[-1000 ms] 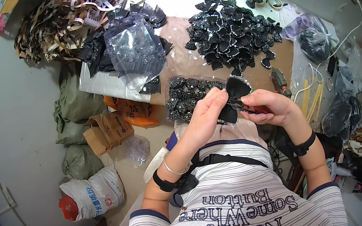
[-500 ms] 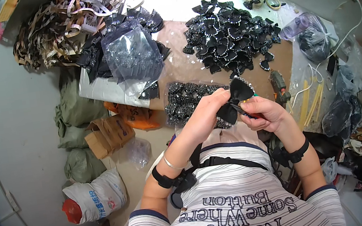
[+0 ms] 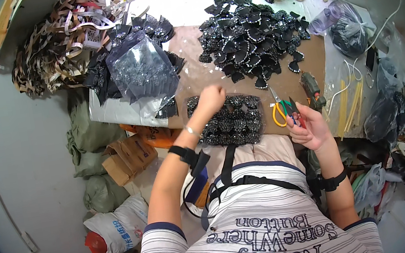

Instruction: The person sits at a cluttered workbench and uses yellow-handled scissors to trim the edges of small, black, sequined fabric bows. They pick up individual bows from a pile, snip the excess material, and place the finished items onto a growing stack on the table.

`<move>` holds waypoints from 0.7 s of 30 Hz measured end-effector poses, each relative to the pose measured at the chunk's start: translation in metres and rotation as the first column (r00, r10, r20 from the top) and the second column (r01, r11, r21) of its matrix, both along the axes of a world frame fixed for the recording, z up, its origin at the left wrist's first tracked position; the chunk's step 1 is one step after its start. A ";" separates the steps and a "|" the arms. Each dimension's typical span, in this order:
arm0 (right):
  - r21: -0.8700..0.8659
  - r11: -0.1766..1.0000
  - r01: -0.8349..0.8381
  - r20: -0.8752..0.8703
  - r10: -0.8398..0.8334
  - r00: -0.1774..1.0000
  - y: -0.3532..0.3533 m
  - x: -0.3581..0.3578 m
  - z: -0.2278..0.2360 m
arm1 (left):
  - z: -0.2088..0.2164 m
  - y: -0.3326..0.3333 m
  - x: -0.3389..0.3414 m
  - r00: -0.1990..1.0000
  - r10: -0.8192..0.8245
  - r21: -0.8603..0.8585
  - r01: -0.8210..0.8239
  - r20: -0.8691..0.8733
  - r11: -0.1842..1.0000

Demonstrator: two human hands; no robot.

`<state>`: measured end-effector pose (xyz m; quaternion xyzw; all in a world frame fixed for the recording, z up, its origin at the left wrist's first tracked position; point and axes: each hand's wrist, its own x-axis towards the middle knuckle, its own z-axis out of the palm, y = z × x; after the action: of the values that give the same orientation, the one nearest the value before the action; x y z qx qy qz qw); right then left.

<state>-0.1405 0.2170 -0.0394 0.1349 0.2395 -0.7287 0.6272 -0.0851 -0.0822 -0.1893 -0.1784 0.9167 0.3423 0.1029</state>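
Observation:
My left hand (image 3: pixel 212 100) is above the far-left part of a clear bag of black sequinned bows (image 3: pixel 236 121). Its fingers are curled closed, and anything inside them is hidden. At the right, my right hand (image 3: pixel 310 127) is closed around a small hand tool (image 3: pixel 294 108) with a dark pointed tip and red and blue on its grip; its exact kind is unclear. Beside that tool lie scissors (image 3: pixel 278 115) with yellow handles. Beyond both hands is a large heap of black bows (image 3: pixel 249 35) edged with shiny stones.
Clear plastic packets (image 3: pixel 144 67) lie on black bows at the left, beside a tangle of ribbons (image 3: pixel 59 43). A glue gun (image 3: pixel 312 90), yellowish sticks (image 3: pixel 350 108) and a white cable (image 3: pixel 392 35) are on the right. A cardboard box (image 3: pixel 129 161) and sacks stand below, left.
The black bow held between both hands is no longer visible there. My left hand has moved left and away from the right one, which has shifted right with its tool.

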 end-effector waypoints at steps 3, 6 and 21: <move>0.087 0.996 -0.021 0.005 0.020 1.000 -0.001 0.007 -0.007 | -0.058 0.029 0.048 0.992 0.115 -0.219 -0.102 0.048 0.970; 0.255 0.967 -0.023 -0.125 0.057 0.991 -0.015 0.014 -0.003 | -0.045 0.048 0.046 0.989 0.138 -0.304 -0.115 0.053 0.946; 0.480 0.875 -0.069 -0.540 0.357 0.762 -0.055 0.031 -0.002 | -0.050 0.059 0.055 0.975 0.200 -0.293 -0.164 0.097 0.942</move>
<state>-0.1093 0.1623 -0.0410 -0.0024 0.5993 -0.5822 0.5495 -0.0304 -0.0235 -0.2392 -0.2965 0.9276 0.2036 0.1013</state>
